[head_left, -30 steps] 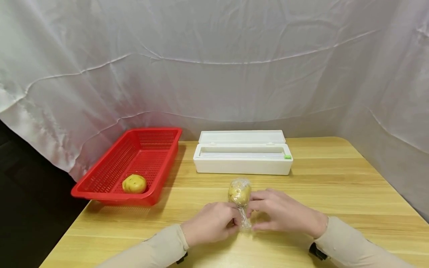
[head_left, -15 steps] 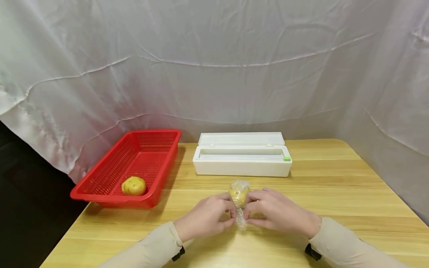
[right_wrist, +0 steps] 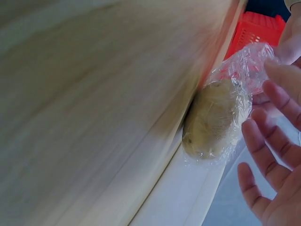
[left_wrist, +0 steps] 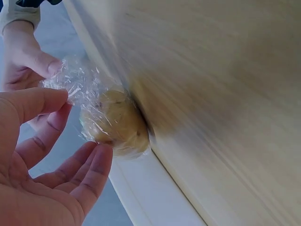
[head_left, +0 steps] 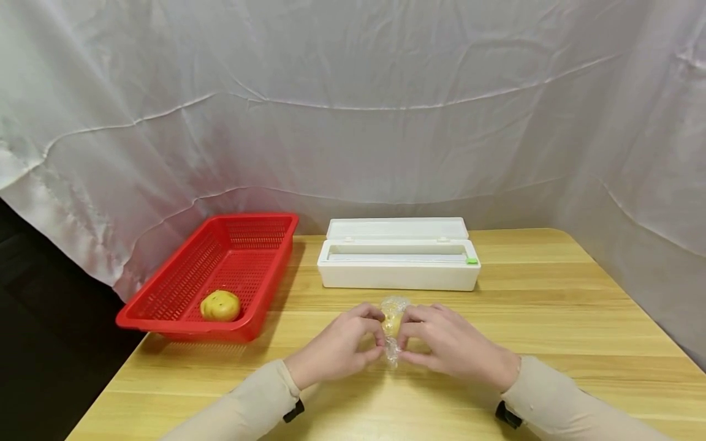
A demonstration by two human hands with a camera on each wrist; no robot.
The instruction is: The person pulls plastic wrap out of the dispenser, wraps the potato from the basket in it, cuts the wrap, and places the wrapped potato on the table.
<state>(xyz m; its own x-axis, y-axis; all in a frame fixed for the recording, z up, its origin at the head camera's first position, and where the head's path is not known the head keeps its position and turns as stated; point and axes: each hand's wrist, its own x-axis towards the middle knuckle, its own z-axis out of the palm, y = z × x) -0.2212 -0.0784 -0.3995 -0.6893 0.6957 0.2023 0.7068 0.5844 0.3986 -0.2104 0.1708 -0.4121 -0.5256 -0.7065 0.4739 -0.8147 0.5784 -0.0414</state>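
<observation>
We see glossy, crinkled film near, smooth wood-grained table, left a plastic basket, far satiny cloth

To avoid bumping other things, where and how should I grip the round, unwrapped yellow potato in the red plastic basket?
Probably from above, with the grip on both upper sides of the potato: its rounded top lies uncovered, while the basket has walls all round.

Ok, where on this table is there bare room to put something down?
The table is bare right of the white box and right hand, out to its right edge. A smaller patch sits between the red basket, the box and the left hand. It's crowded at the wrapped potato, between both hands.
</observation>
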